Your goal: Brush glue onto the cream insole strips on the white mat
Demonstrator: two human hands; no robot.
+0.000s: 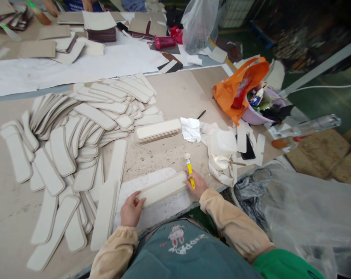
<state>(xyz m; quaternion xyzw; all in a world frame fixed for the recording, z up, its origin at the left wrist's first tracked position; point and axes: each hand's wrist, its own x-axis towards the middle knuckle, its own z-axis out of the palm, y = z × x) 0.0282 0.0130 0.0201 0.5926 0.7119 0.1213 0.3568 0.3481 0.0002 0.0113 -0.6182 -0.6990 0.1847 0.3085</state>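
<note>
A long cream strip with rounded ends [163, 190] lies on a white sheet [154, 184] at the table's near edge. My left hand [131, 209] grips its left end with curled fingers. My right hand [195, 183] rests at the strip's right end and holds a small yellow-handled brush [189, 169], bristles pointing away from me. A short stack of the same strips [158, 130] sits just beyond. Many more strips [76, 135] are fanned out across the left of the table.
Crumpled white cloth and paper [214, 143] lie to the right of the brush. An orange bag [239, 87] and a purple bowl of odds and ends [261, 112] stand at the right edge. Another person's hands and stacked boards [99, 27] are at the far side.
</note>
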